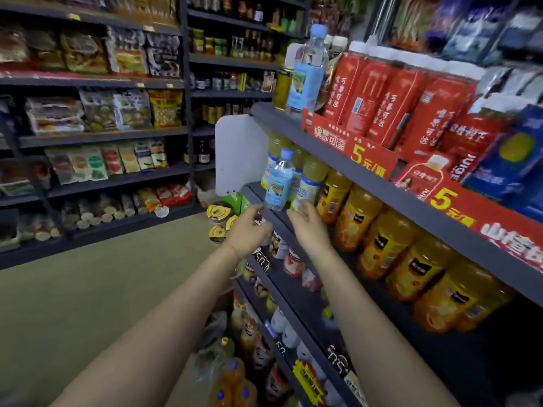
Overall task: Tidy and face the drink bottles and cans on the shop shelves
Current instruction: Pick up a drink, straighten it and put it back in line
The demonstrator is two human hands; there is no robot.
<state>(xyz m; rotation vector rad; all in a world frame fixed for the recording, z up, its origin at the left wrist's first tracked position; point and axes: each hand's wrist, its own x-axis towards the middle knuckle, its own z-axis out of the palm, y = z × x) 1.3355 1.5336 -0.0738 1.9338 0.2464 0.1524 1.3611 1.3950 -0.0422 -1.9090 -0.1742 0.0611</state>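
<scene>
Both hands are raised toward the middle shelf point(293, 230). The left hand point(248, 230) is seen loosely curled, holding nothing. The right hand point(307, 223) is relaxed just below a small blue-label water bottle point(279, 180), which stands at the shelf edge beside yellow drink bottles point(311, 183).

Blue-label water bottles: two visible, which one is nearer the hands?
The lower water bottle, on the middle shelf's front edge just above both hands. The other water bottle stands on the top shelf.

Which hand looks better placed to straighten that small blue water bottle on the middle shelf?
Probably the left hand: its fingers reach just under the blue water bottle, while the right hand sits at the pale yellow bottle beside it.
</scene>
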